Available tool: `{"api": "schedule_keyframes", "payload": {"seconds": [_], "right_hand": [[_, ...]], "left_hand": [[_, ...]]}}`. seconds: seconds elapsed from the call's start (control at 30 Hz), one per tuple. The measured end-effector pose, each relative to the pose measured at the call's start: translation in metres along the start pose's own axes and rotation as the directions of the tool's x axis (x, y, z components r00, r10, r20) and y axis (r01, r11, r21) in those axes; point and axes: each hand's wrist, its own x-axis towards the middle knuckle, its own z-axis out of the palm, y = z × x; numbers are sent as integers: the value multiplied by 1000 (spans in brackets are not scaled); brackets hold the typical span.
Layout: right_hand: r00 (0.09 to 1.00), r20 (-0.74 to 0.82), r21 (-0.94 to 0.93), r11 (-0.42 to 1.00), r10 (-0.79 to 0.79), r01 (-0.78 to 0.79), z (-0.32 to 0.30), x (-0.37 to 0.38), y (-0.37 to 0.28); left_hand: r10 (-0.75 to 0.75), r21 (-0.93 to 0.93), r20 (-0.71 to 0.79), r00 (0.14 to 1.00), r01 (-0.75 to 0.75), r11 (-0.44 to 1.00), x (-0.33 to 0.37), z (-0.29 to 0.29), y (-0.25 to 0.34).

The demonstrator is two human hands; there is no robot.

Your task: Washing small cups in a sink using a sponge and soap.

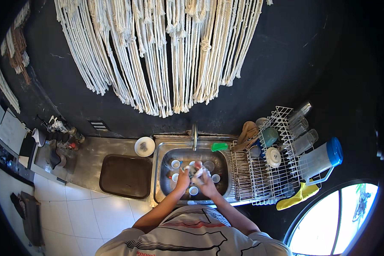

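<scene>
Over the metal sink [158, 181], my left hand [183, 179] and my right hand [206, 183] are close together. Both are closed, with suds-like white on the fingers. Between them is a blurred, partly reddish and whitish thing; what it is, and which hand grips it, I cannot make out. Several small white cups lie around them in the sink: one cup [176, 164] beyond my left hand, another cup [216, 178] right of my right hand, a third cup [193, 190] nearer me. A clear round glass [208, 165] sits just beyond my right hand.
A faucet [195, 137] rises behind the sink, beside a green item [219, 146]. On the left are a brown tray [126, 176] and a white bowl [144, 146]. A wire dish rack [262, 179] with glasses and a blue-lidded pitcher [318, 160] stands right, near a yellow glove [298, 196].
</scene>
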Motion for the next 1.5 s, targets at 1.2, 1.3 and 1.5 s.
{"api": "schedule_keyframes", "payload": {"seconds": [1.2,1.3,1.5], "right_hand": [[902,329,633,644,280,-431,-11,18,-10],[901,310,567,702,303,-431,-16,21,-9],[944,230,586,741,237,-329,-15,22,-7]], "left_hand": [[164,399,657,736,-524,752,3,-47,64],[128,406,662,739,-497,767,6,-45,64],[204,388,615,762,-517,763,25,-46,33]]}}
